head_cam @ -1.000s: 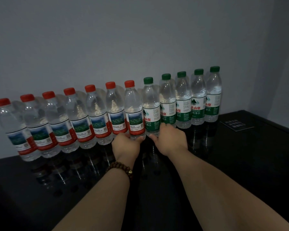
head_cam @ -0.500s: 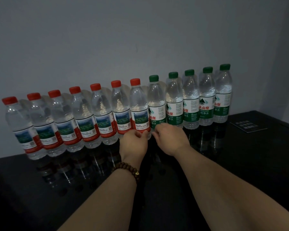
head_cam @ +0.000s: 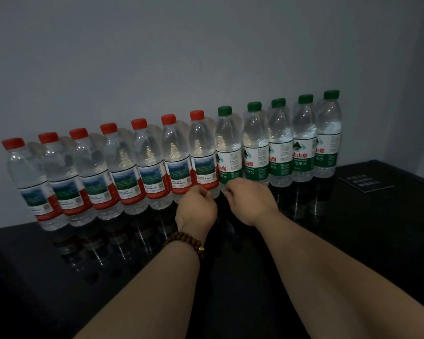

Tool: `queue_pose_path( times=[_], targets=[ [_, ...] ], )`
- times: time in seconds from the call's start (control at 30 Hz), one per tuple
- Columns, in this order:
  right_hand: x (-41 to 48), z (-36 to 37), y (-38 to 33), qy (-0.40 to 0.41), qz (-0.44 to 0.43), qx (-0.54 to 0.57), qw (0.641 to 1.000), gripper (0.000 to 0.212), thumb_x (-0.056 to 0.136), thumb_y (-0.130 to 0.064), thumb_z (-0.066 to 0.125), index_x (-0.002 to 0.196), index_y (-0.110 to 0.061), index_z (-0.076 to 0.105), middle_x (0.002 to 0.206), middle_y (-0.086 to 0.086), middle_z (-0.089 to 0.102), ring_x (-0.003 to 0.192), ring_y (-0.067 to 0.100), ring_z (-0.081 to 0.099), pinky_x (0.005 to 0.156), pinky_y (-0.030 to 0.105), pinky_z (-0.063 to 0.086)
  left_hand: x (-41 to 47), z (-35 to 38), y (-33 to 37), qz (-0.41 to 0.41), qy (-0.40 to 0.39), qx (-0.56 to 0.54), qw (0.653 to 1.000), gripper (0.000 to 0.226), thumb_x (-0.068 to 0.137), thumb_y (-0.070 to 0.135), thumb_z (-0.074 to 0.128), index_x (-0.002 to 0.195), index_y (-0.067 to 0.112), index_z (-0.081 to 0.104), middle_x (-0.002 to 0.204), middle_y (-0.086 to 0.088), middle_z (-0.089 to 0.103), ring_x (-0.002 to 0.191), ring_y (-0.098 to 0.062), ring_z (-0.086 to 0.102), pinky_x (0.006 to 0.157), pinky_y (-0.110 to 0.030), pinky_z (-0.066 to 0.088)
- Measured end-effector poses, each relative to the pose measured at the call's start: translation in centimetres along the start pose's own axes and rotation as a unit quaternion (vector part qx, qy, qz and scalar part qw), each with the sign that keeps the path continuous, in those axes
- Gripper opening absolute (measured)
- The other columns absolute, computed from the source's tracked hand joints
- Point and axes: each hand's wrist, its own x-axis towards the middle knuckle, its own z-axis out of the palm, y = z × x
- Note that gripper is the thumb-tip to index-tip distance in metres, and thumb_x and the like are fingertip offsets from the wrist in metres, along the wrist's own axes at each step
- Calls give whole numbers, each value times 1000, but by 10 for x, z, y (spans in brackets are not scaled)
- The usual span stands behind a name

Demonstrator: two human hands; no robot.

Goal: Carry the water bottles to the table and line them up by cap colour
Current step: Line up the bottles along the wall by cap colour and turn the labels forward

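Several red-capped bottles stand upright in a row on the left of the glossy black table. Several green-capped bottles continue the same row to the right, against the wall. My left hand, with a bead bracelet on its wrist, hovers just in front of the base of the last red-capped bottle. Its fingers are loosely curled and hold nothing. My right hand is beside it, in front of the first green-capped bottle, fingers also loosely curled and empty.
A grey wall rises directly behind the bottle row. A small black card with pale print lies flat on the table at the far right. The table's right edge runs close behind that card.
Both hands have drawn back a little from the bases of the two middle bottles they were touching. The bottles stand as before.
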Motion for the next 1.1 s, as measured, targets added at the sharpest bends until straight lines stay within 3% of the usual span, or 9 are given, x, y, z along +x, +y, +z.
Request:
queue_pose_path(
  times=[0.3, 0.5, 0.67, 0.9, 1.1],
  targets=[
    [1, 2, 0, -2, 1, -1, 1000, 23, 103, -37, 48, 100, -21, 65, 102, 0, 65, 90, 25, 63, 69, 36, 47, 0, -1, 1, 0, -16, -11, 1000, 3, 90, 30, 62, 88, 32, 62, 87, 11, 67, 80, -12, 61, 65, -29, 45],
    [2, 1, 1, -3, 10, 14, 1000, 23, 103, -35, 48, 101, -20, 65, 102, 0, 64, 96, 24, 60, 72, 37, 49, 0, -2, 0, 14, -29, -6, 999, 11, 89, 28, 63, 98, 34, 62, 92, 11, 67, 83, -13, 63, 64, -29, 44],
    [0, -3, 0, 34, 63, 12, 997, 20, 95, -35, 51, 91, -17, 60, 93, 2, 61, 88, 25, 60, 64, 33, 37, -2, -3, 3, 0, -28, -32, 999, 7, 84, 28, 63, 87, 34, 63, 88, 13, 67, 79, -11, 62, 64, -27, 45],
    [3, 2, 4, 14, 71, 22, 997, 20, 97, -32, 49, 100, -15, 61, 100, 4, 60, 97, 26, 57, 69, 34, 34, -5, -6, 6, -19, -26, -55, 998, 7, 77, 27, 64, 80, 33, 64, 79, 12, 67, 73, -11, 63, 56, -26, 42],
    [0, -2, 1, 38, 59, 5, 998, 19, 94, -31, 52, 90, -15, 61, 90, 4, 61, 87, 26, 59, 66, 33, 35, -7, -16, 5, -49, -72, -189, 978, 4, 86, 19, 73, 82, 19, 71, 78, -2, 73, 74, -19, 70, 70, -38, 61]
  ],
)
